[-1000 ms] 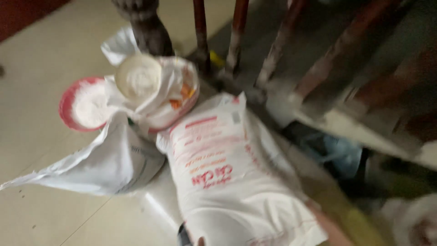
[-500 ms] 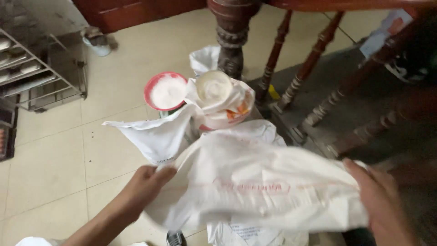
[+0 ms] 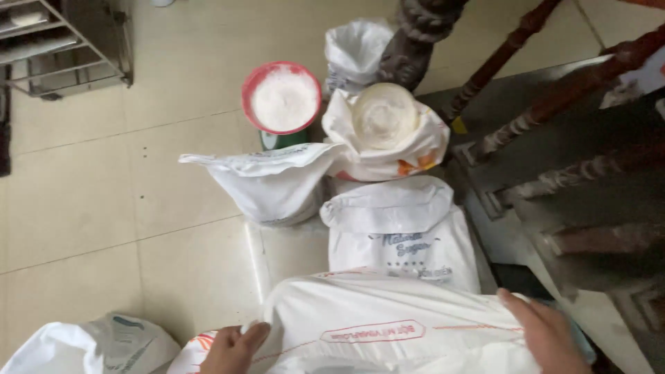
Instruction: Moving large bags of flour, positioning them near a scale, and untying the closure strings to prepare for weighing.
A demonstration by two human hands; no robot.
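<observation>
Since half a second ago, I am bringing the big white sack [image 3: 395, 325] lower and closer to me, uncovering another printed sack behind it.

My left hand [image 3: 232, 348] is gripping the big sack's left corner with fingers curled over the fabric, while my right hand [image 3: 547, 336] is lying open and flat on its right end, both pressing it at the bottom of my view. Just beyond it a folded-top white sack with blue print [image 3: 402, 235] is standing on the tiled floor [image 3: 104, 208], with an open sack [image 3: 267, 180], a rolled-down bag of flour [image 3: 384, 128] and a red-rimmed tub of white powder [image 3: 282, 97] sitting further back beside the carved table leg [image 3: 419, 34].
</observation>
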